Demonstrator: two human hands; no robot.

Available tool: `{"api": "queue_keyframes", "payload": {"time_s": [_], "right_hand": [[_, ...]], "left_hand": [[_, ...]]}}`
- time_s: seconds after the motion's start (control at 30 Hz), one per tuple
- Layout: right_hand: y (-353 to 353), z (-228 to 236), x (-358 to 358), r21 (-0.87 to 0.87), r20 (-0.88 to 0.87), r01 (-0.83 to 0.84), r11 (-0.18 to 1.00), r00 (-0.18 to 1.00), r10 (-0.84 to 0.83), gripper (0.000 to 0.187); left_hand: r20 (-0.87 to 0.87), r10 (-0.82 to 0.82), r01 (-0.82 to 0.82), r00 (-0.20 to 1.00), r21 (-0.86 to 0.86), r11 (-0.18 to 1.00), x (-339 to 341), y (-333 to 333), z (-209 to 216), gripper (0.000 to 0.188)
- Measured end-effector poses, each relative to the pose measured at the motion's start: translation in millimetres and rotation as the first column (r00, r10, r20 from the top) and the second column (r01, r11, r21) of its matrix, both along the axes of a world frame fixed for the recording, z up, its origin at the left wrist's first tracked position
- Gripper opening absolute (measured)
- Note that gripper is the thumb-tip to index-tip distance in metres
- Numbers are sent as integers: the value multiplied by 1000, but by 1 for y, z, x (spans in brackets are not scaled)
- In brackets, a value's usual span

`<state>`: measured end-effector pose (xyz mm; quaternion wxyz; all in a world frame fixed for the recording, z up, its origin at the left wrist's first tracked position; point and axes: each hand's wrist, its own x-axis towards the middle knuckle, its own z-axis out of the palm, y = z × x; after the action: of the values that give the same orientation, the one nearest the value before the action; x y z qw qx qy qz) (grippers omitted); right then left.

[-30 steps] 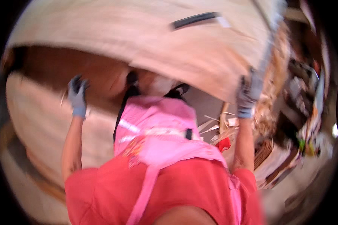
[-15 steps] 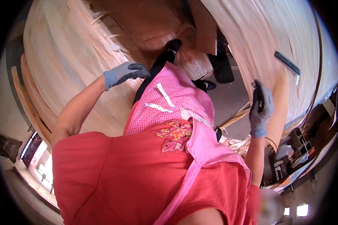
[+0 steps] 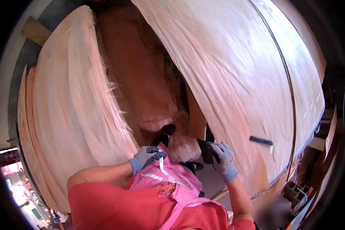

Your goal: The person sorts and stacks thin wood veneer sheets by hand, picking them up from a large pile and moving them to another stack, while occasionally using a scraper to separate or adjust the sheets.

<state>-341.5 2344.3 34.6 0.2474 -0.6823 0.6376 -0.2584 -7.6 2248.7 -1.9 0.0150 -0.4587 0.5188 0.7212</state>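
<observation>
Both my hands wear grey gloves with dark palms and fingers. My left hand (image 3: 146, 157) is over the upper part of the pink checked apron (image 3: 182, 174), right beside a narrow white strip (image 3: 161, 164) on the cloth. Its fingers are loosely bent and apart; whether they touch the strip is unclear. My right hand (image 3: 221, 158) hovers near the edge of the large pale wood veneer stack (image 3: 234, 92) on the right. Its fingers are half bent, with nothing visible in them. A short dark bar (image 3: 261, 140) lies on that stack.
Another veneer stack (image 3: 65, 103) with a ragged edge stands on the left. Reddish-brown sheets (image 3: 136, 73) lie in the gap between the stacks, where my feet (image 3: 168, 129) are. A dark cord (image 3: 281, 53) runs across the right stack. Someone's blurred head (image 3: 272, 211) shows at lower right.
My view has tilted up, showing more of both stacks. My hands have come closer together, the left now over the apron. The dark bar still lies on the right stack.
</observation>
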Motion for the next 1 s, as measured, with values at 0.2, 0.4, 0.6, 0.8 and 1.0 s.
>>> {"api": "queue_keyframes", "payload": {"time_s": [0.2,0.4,0.6,0.8,1.0], "right_hand": [[-94,7,17,-127,-64,-15,992,998,7,33],[-180,9,19,-217,-170,21,976,984,-59,39],[-213,5,45,92,174,69,993,981,-85,56],[-214,0,79,385,633,64,921,707,-314,67],[-208,-7,90,140,487,91,986,861,-149,59]], "left_hand": [[-326,622,-495,711,396,773,-5,-69,11,24],[-454,468,-493,758,71,867,0,-148,-9,29],[-424,484,-391,766,292,873,-17,-192,21,70],[-268,68,-124,961,-199,972,-52,-189,26,75],[-297,95,-137,950,-127,982,-60,-177,-7,55]]}}
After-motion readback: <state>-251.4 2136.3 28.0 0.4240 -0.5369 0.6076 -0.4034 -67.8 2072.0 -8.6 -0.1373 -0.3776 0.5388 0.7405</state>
